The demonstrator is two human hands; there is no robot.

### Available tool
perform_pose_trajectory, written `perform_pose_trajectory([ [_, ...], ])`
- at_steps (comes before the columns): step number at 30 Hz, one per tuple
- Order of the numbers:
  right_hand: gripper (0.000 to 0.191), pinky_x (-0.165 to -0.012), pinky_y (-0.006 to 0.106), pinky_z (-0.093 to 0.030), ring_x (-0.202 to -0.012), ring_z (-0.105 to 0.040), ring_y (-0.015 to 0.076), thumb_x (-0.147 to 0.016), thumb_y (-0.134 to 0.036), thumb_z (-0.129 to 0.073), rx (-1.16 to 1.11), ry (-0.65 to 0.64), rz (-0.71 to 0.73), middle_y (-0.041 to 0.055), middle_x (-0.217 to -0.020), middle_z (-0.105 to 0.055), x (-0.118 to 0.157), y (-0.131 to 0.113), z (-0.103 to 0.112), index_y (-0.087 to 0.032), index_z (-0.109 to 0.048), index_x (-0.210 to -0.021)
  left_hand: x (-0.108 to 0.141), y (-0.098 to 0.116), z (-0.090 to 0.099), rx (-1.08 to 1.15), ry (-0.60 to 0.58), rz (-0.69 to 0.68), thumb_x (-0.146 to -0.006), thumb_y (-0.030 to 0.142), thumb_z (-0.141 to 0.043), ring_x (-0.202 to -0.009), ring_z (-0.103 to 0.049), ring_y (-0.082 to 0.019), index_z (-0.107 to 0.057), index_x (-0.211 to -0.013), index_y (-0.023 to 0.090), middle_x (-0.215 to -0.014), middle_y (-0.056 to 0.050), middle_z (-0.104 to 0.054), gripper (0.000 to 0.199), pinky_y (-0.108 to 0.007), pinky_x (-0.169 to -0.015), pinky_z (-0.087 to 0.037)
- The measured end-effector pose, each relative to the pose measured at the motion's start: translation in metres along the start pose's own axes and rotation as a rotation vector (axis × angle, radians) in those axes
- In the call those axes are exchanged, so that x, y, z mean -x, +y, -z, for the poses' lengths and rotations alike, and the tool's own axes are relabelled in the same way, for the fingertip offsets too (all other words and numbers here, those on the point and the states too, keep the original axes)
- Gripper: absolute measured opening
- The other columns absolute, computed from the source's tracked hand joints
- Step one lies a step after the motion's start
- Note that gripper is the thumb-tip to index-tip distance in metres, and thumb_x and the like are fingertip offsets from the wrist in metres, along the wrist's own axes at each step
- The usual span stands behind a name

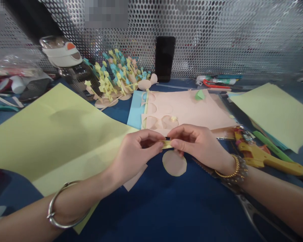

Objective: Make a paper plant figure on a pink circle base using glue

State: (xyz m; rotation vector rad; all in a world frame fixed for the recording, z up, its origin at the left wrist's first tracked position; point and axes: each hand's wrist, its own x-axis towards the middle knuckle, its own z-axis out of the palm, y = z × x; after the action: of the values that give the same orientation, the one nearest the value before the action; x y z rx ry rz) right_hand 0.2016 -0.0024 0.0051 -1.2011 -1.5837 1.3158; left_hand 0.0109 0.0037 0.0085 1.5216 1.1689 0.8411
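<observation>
Near edge: blue table, with the metal handles of scissors at near right, partly under the right forearm. Left hand, silver bangle at the wrist, and right hand, beaded bracelets, meet near the centre; the fingers of both are closed in a pinch on opposite ends of a small yellow paper piece. A pale round disc lies just below it on the table; a pale paper scrap is partly covered by the left hand. Large yellow sheet spreads across the left, passing under the left forearm. Beyond the hands: pink sheets with rounded cut-outs, over a blue sheet; a green folded piece sits on top. Right side: yellow glue gun, green tool beside it, then a stack of yellow sheets. Far left of centre, a crowded group of paper stars on stems stands partly in front of the bottle; bottle is dark, white-lidded, contents not readable. Plastic bag, far left, appears to hold red and white items, blurred. Markers lie far right of centre; black phone leans upright against perforated panel.
</observation>
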Motion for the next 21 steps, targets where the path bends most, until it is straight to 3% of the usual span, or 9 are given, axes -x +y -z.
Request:
perform_pose_trajectory([
  [3,0.023,-0.062,0.027,-0.056,-0.067,-0.064,0.0127,-0.075,-0.031,-0.075,0.049,0.039,0.033,0.0024,-0.082,-0.069,0.0,0.001,-0.001,-0.017,-0.065,-0.092,0.0,-0.001,0.001,-0.03,0.07,-0.028,-0.078,0.027,-0.068,-0.075,-0.068,-0.014,-0.07,-0.085,0.02,-0.082,0.0,-0.073,0.011,-0.023,-0.069,-0.056],
  [5,0.024,-0.071,0.03,-0.058,-0.078,-0.066,0.0156,-0.073,-0.025,-0.076,0.1,0.092,0.096,0.0025,-0.086,-0.069,0.001,0.001,-0.001,-0.019,-0.065,-0.093,-0.001,-0.001,0.001,-0.035,0.12,-0.021,-0.077,0.029,-0.068,-0.075,-0.068,-0.015,-0.07,-0.087,0.02,-0.083,-0.001,-0.073,0.013,-0.024,-0.068,-0.055],
  [8,0.021,-0.073,0.03,-0.058,-0.081,-0.065,0.0162,-0.076,-0.019,-0.073,0.191,0.161,0.22,0.0018,-0.087,-0.067,0.003,0.002,-0.001,-0.021,-0.063,-0.094,-0.002,0.001,0.001,0.028,0.157,0.029,-0.075,0.031,-0.07,-0.073,-0.068,-0.016,-0.07,-0.087,0.018,-0.084,-0.003,-0.073,0.018,-0.024,-0.066,-0.055],
  [13,0.021,-0.074,0.032,-0.054,-0.084,-0.061,0.0168,-0.087,-0.012,-0.058,0.641,0.119,0.578,0.0044,-0.091,-0.063,0.007,0.003,-0.001,-0.022,-0.067,-0.103,-0.003,0.001,0.0,0.156,0.182,0.063,-0.073,0.031,-0.072,-0.073,-0.067,-0.015,-0.068,-0.089,0.017,-0.085,-0.004,-0.072,0.022,-0.024,-0.067,-0.056],
  [17,0.02,-0.075,0.035,-0.052,-0.087,-0.059,0.0194,-0.089,-0.012,-0.055,0.936,0.167,0.692,0.0085,-0.096,-0.063,0.013,0.0,-0.001,-0.02,-0.07,-0.1,-0.003,0.0,0.001,0.156,0.188,0.032,-0.074,0.03,-0.072,-0.073,-0.066,-0.013,-0.068,-0.09,0.017,-0.086,-0.003,-0.072,0.021,-0.022,-0.066,-0.055],
  [21,0.017,-0.081,0.037,-0.049,-0.094,-0.06,0.0207,-0.09,-0.01,-0.053,1.05,0.125,0.821,0.0068,-0.1,-0.07,0.016,-0.006,0.0,-0.018,-0.068,-0.092,-0.004,0.002,0.001,0.133,0.208,0.039,-0.075,0.03,-0.071,-0.069,-0.065,-0.012,-0.068,-0.089,0.017,-0.084,-0.002,-0.071,0.02,-0.019,-0.059,-0.052],
])
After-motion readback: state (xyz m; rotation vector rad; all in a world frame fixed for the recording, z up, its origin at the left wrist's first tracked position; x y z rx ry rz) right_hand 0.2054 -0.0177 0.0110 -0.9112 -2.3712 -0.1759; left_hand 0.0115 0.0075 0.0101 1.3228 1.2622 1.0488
